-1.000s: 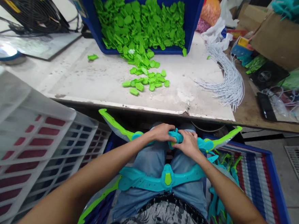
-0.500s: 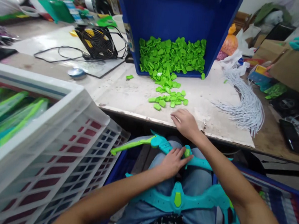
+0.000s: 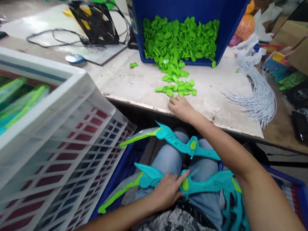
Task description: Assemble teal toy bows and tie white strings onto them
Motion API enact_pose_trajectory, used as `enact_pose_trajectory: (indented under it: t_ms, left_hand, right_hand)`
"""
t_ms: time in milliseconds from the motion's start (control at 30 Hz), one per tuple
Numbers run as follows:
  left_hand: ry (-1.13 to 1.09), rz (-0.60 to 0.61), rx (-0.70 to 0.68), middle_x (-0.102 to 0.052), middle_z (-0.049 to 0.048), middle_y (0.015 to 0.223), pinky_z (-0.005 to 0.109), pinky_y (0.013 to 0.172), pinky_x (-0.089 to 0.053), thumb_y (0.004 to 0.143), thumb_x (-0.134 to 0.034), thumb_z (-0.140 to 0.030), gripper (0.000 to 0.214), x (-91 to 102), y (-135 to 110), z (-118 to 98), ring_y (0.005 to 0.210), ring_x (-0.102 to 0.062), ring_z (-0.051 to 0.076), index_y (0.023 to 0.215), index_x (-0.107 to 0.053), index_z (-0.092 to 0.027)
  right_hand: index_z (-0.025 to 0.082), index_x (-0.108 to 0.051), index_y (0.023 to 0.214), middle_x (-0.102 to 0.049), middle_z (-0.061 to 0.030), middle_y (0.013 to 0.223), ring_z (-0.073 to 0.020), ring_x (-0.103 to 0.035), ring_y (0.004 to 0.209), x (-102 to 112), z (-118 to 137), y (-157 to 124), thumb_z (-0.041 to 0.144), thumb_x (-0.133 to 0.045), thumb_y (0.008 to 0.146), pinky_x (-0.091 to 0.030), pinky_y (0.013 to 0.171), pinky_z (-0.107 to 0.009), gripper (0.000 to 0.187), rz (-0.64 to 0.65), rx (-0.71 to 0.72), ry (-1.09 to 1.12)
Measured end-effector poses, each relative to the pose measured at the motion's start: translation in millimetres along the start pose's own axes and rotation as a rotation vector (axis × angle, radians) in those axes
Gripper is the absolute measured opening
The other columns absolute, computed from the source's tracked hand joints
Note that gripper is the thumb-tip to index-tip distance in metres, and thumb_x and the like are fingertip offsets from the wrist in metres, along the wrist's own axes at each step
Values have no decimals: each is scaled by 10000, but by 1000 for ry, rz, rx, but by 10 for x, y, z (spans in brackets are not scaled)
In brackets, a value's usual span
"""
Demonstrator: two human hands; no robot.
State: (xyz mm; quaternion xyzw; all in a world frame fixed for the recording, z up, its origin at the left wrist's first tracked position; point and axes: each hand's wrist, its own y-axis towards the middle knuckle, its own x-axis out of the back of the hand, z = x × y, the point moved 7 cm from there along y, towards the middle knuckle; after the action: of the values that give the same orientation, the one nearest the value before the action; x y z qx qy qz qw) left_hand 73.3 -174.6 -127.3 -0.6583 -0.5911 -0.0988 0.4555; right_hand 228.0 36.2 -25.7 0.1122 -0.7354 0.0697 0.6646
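Two turquoise toy bows with lime-green limbs lie across my lap. My left hand (image 3: 167, 191) grips the middle of the near toy bow (image 3: 204, 185), its thumb against the lime-green piece (image 3: 185, 184) set in the centre. Just beyond lies the far toy bow (image 3: 178, 144), with a similar green piece at its middle and no hand on it. At the table's front edge, my right hand (image 3: 182, 108) has its fingers curled down beside the loose green plastic pieces (image 3: 181, 87). What its fingertips hold, if anything, is hidden.
A blue bin (image 3: 177, 1) tipped on its side spills green pieces onto the table (image 3: 134, 89). A white crate (image 3: 91, 100) of bow parts stands left. White strings (image 3: 263, 95) lie right, and a black fan (image 3: 94, 23) sits back left. More turquoise parts (image 3: 235, 216) hang at my right.
My left hand has moved from the far bow to the near bow, which now sits higher on my lap. My right hand has shifted slightly left, fingers down at the table edge. The view has tilted down.
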Motion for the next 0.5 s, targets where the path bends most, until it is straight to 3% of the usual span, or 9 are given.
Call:
enact_pose_trajectory:
  t_ms: [167,300,400,500]
  left_hand:
    - [56,123,-28,-603,208,1223,414,854,-475,688,-752,-469,1101,148,168,-39,1069,-605,362,1509,-95,-141]
    - [30,120,-17,-665,159,1078,362,758,-490,690,-714,-440,869,319,254,-54,947,-650,336,1407,-337,-126]
    - [-52,7,-133,-640,128,1115,320,815,-475,685,-711,-465,636,564,342,-73,993,-624,292,1222,-553,-163]
    - [-177,-86,-258,-650,98,1073,297,849,-453,779,-615,-486,439,813,465,-21,987,-601,250,1075,-640,-163]
  right_hand:
    - [88,-633,1063,-591,-182,1108,-280,-496,1003,-73,-146,-279,109,-385,937,-403,862,-405,279,42,-126,65]
    - [81,-586,1138,-604,-158,1091,-263,-526,1022,76,-193,-636,137,-470,909,-420,923,-409,262,-94,-231,240]
    - [137,-597,1085,-625,-120,1082,-232,-564,1031,269,-27,-1211,208,-494,920,-462,913,-381,207,-279,-238,447]
    - [180,-600,1082,-627,-113,1141,-211,-580,1078,337,311,-1899,260,-502,935,-487,927,-369,194,-386,-226,552]
